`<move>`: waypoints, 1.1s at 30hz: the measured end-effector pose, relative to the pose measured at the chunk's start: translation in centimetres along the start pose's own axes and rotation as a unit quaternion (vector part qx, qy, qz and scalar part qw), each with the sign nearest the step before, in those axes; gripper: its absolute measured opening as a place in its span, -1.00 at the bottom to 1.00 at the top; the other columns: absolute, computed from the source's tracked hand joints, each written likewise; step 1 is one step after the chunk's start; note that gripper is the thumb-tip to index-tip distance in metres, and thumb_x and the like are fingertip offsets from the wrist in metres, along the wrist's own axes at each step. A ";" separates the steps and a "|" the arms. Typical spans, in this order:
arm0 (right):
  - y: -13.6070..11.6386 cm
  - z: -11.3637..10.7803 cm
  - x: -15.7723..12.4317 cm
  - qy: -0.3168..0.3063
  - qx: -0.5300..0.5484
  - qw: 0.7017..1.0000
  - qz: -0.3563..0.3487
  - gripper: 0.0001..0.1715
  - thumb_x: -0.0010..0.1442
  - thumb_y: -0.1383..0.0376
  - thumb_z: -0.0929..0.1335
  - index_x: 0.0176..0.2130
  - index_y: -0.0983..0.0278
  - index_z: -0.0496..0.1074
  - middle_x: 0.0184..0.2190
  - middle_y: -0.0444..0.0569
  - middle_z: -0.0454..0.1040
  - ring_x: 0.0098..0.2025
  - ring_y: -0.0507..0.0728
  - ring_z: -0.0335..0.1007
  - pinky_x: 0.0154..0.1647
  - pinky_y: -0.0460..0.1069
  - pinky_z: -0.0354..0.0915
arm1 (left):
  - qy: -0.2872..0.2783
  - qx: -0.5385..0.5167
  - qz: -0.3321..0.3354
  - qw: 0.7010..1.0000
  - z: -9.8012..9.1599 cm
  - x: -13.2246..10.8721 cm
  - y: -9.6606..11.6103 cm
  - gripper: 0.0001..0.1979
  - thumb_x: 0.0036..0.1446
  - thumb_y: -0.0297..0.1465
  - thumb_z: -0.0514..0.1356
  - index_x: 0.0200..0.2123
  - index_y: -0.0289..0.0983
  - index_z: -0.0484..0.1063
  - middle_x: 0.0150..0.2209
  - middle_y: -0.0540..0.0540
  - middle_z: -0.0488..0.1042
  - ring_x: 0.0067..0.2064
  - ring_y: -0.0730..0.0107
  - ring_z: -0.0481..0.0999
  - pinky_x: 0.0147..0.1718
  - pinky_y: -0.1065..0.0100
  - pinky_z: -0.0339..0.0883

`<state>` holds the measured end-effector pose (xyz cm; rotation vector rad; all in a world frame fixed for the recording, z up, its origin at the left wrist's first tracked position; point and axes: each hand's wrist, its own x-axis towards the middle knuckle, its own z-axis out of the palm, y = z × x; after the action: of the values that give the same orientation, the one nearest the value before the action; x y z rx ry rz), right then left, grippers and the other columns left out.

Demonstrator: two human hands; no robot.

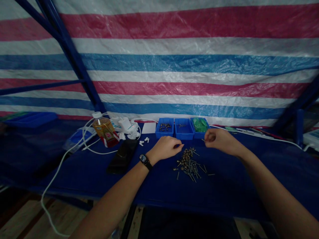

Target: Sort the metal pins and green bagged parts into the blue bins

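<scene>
I'm watching from afar, and everything reads against the pile of screws (189, 164) on the blue surface (261, 179). Well left of it lie a bottle (104, 131) and a phone (122, 156). The left hand (163, 149) hovers just left of the pile, grip together, though I cannot tell whether it holds anything. Three blue bins (183, 128) stand behind the pile, apparently within easy reach of both hands. The right hand (220, 139), above the pile, brings its grip together on a thin screw (203, 140), held up clear of the rest.
</scene>
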<state>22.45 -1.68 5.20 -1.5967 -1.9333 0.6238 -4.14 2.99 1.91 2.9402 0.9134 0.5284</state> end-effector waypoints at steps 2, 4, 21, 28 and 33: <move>-1.2 -1.0 1.4 0.100 0.091 0.990 -0.051 -0.85 -0.04 0.26 0.42 -0.38 0.23 0.42 -0.43 -0.06 0.53 -0.36 0.13 0.46 -0.29 0.03 0.34 | -0.004 0.000 0.000 1.000 -0.1 0.0 0.1 -0.69 0.35 -0.32 0.08 -0.36 -0.26 0.57 -0.40 -0.08 0.59 -0.36 0.38 0.54 -0.42 0.37 0.13; -2.7 -1.9 3.3 0.165 0.140 0.973 -0.080 -0.83 -0.03 0.25 0.43 -0.38 0.24 0.41 -0.42 -0.04 0.52 -0.36 0.12 0.45 -0.27 0.04 0.36 | -0.002 -0.002 -0.001 1.000 -0.1 0.0 0.1 -0.69 0.35 -0.32 0.08 -0.36 -0.26 0.57 -0.38 -0.08 0.60 -0.35 0.38 0.55 -0.42 0.37 0.14; -7.5 -6.2 8.8 0.229 -0.070 0.965 -0.106 -0.74 0.21 0.19 0.38 -0.28 0.36 0.55 -0.31 0.10 0.59 -0.31 0.13 0.45 -0.22 0.04 0.28 | 0.011 0.005 -0.012 1.000 -0.6 -0.3 -0.3 -0.68 0.33 -0.32 0.08 -0.43 -0.26 0.52 -0.46 -0.07 0.54 -0.42 0.39 0.50 -0.46 0.36 0.09; 0.4 -1.2 2.5 -0.069 0.017 0.991 -0.115 -0.71 0.22 0.13 0.37 -0.14 0.23 0.56 -0.24 -0.01 0.61 -0.24 0.16 0.51 -0.16 0.07 0.38 | 0.017 -0.010 -0.029 0.999 -1.0 -0.2 -0.4 -0.76 0.23 -0.39 0.12 -0.48 -0.26 0.46 -0.50 -0.03 0.49 -0.46 0.42 0.45 -0.46 0.37 0.06; 3.1 4.1 0.9 -0.045 -0.033 0.987 -0.150 -0.60 0.22 0.27 0.36 0.05 0.20 0.52 -0.05 0.06 0.56 -0.09 0.19 0.48 -0.01 0.12 0.36 | -0.002 -0.035 -0.026 0.999 -0.4 -0.2 0.2 -0.84 0.20 -0.48 0.10 -0.28 -0.25 0.50 -0.43 -0.01 0.53 -0.41 0.40 0.50 -0.42 0.38 0.17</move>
<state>21.84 -0.28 0.22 -1.2970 -2.2252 0.5198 -4.33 2.72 2.27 2.8451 0.9483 0.5420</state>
